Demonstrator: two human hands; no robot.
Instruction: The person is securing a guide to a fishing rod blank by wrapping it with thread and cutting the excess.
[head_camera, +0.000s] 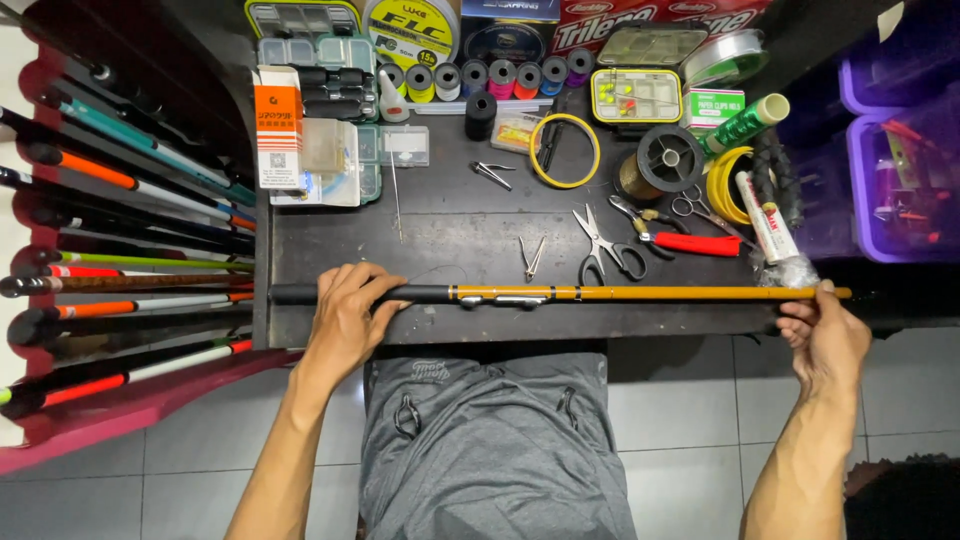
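Observation:
A fishing rod with a black grip, a metal reel seat and a golden-orange shaft lies level along the front edge of the dark workbench. My left hand wraps around the black grip at the rod's left end. My right hand pinches the thin orange end at the far right, past the bench corner. Both hands hold the rod just above the bench edge, in front of my grey shorts.
Behind the rod lie scissors, small tweezers, red-handled pliers, a black spool, yellow line coils, thread spools and tackle boxes. A rack of rods stands left; purple bins sit right. Tiled floor below.

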